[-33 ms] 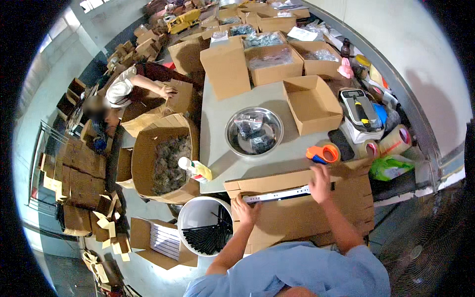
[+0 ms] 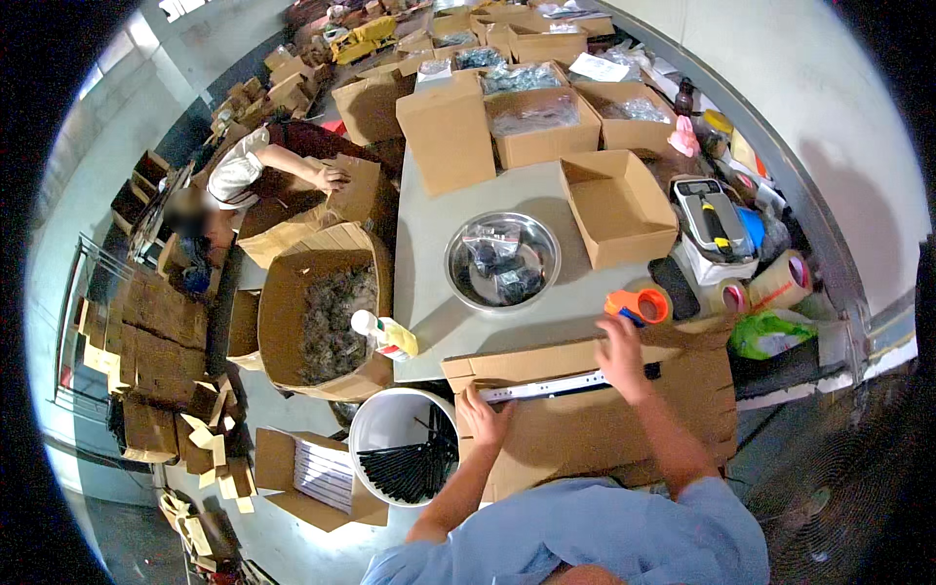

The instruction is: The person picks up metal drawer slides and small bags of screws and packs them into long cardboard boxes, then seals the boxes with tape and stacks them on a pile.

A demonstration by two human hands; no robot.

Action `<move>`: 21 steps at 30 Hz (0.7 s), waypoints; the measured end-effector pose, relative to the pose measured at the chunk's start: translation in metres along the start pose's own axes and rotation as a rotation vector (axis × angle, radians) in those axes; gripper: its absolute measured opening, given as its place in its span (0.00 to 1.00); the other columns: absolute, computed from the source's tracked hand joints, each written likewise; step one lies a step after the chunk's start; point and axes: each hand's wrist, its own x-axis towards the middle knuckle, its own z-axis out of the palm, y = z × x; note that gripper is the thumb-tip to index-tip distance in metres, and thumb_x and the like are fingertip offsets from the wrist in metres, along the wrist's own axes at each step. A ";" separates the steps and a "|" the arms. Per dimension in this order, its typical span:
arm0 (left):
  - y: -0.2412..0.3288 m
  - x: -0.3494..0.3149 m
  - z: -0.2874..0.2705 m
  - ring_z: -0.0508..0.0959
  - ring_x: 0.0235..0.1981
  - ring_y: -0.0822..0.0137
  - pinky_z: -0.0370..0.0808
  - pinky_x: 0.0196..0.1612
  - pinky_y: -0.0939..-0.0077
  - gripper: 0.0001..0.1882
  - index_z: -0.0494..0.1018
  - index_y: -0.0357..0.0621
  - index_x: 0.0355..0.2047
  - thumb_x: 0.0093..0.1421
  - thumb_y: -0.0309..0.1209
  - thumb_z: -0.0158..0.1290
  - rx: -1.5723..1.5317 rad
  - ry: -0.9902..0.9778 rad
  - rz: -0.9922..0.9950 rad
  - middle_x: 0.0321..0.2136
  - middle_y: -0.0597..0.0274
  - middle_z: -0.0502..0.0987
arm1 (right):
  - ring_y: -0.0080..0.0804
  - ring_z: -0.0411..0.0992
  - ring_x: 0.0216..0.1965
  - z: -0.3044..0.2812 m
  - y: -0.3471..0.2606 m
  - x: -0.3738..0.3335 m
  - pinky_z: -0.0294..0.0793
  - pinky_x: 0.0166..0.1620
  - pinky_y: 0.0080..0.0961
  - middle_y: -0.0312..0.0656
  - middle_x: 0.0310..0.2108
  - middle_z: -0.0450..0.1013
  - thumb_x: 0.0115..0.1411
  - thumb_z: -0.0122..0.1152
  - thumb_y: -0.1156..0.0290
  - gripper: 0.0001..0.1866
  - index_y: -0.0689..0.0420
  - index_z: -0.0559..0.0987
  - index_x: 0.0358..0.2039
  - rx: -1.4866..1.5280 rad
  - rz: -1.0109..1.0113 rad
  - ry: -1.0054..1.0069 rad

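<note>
On a flattened cardboard sheet (image 2: 585,439) before me lies a drawer slide (image 2: 546,388), a long narrow white rail with small holes and a dark strip along it. My left hand (image 2: 484,417) holds its left end between thumb and fingers. Over the right part of the rail is my right hand (image 2: 624,359), its fingers spread apart and reaching past the rail's far side. Whether its thumb touches the rail I cannot tell. Just beyond that hand rests an orange and blue tape dispenser (image 2: 651,305).
Farther back stand a steel bowl (image 2: 502,261) with bagged parts and an open carton (image 2: 619,210). A bottle (image 2: 385,334) is at the table's left edge. Below it, a white bucket (image 2: 380,419) holds black rods. Across to the left, a co-worker's hand (image 2: 331,179) rests on a box.
My right hand has shifted slightly left and away from me along the rail. The left hand stays at the rail's left end.
</note>
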 end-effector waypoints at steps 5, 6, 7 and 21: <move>-0.007 -0.010 0.005 0.57 0.52 0.40 0.55 0.54 0.44 0.48 0.56 0.45 0.55 0.35 0.43 0.68 0.012 0.062 0.104 0.52 0.43 0.56 | 0.55 0.57 0.57 0.078 -0.047 0.116 0.58 0.58 0.46 0.48 0.60 0.50 0.42 0.68 0.66 0.34 0.41 0.70 0.53 -0.094 -0.174 -0.319; -0.017 -0.012 0.011 0.57 0.52 0.40 0.55 0.54 0.44 0.48 0.56 0.45 0.54 0.35 0.43 0.68 0.028 0.052 0.103 0.52 0.44 0.56 | 0.59 0.53 0.60 0.099 -0.050 0.132 0.56 0.59 0.49 0.46 0.66 0.36 0.39 0.72 0.60 0.40 0.29 0.67 0.55 -0.188 -0.217 -0.397; -0.012 -0.014 0.008 0.58 0.52 0.41 0.56 0.54 0.45 0.46 0.57 0.45 0.53 0.36 0.45 0.67 0.019 0.062 0.111 0.52 0.45 0.56 | 0.58 0.51 0.61 0.105 -0.062 0.149 0.56 0.59 0.48 0.47 0.66 0.33 0.35 0.73 0.54 0.42 0.28 0.66 0.55 -0.255 -0.196 -0.513; -0.013 -0.012 0.009 0.60 0.49 0.50 0.54 0.50 0.53 0.38 0.62 0.47 0.49 0.42 0.49 0.64 0.006 0.067 0.215 0.49 0.52 0.60 | 0.47 0.72 0.32 0.194 -0.013 0.197 0.71 0.39 0.42 0.49 0.37 0.70 0.42 0.66 0.61 0.14 0.57 0.78 0.25 -0.072 -0.280 -0.435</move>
